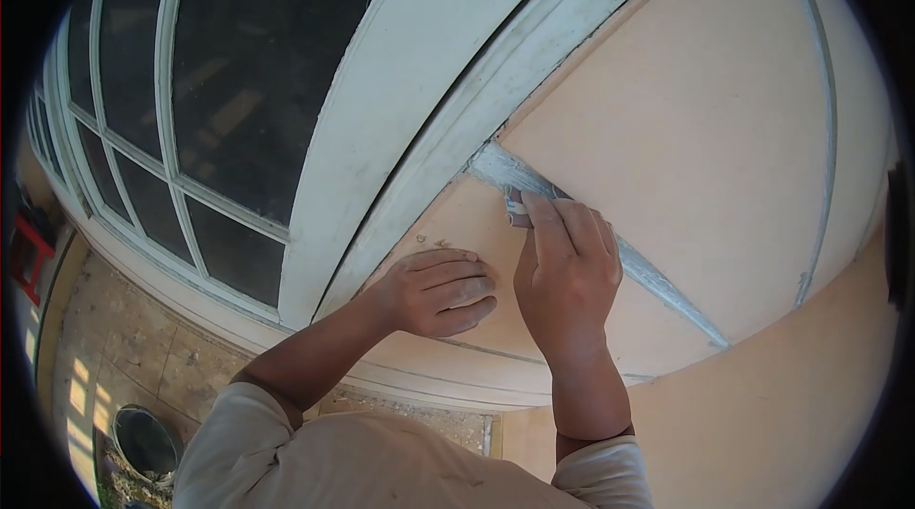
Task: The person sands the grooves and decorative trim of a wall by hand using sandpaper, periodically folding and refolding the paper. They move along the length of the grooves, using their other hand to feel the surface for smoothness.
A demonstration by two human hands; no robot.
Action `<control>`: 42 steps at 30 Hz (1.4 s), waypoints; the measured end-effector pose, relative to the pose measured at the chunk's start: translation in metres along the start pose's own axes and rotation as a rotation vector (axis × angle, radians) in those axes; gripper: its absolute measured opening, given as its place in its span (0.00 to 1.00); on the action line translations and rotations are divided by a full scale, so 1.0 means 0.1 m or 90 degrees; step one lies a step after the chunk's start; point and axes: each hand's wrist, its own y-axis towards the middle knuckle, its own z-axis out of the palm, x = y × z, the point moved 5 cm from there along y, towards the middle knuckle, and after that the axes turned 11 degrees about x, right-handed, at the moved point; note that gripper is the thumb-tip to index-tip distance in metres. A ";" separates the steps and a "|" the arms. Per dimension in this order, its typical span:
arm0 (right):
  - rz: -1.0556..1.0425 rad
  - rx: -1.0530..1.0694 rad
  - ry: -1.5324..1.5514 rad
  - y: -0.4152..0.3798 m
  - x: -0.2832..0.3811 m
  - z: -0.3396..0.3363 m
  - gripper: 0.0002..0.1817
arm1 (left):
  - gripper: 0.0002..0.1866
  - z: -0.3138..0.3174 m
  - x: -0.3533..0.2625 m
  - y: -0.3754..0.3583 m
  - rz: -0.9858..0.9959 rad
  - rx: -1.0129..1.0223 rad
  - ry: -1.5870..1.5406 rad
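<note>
My right hand [572, 271] is closed around a small folded piece of sandpaper [518, 208], which touches the wall at a grey-white strip [658, 282]. This strip runs slantwise across the peach wall [686, 99], from the window frame down to the right. To the left of it, my left hand [443, 292] rests against the wall below the frame, its fingers close together and pointing right. No object shows in the left hand; its palm side is hidden.
A white window frame [381, 90] with dark glass panes [257, 61] fills the upper left. On the floor at lower left stands a dark bucket [147, 440]. A red stool [33, 259] is at the far left. Another grey line [827, 118] crosses the wall at right.
</note>
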 end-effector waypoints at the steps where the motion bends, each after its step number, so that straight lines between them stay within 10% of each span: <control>1: 0.012 -0.002 -0.014 0.00 -0.01 0.00 0.18 | 0.07 -0.01 0.01 0.00 -0.005 -0.004 0.010; 42: -0.019 -0.071 0.039 0.10 -0.04 0.04 0.19 | 0.06 0.00 -0.01 -0.01 -0.021 0.003 0.025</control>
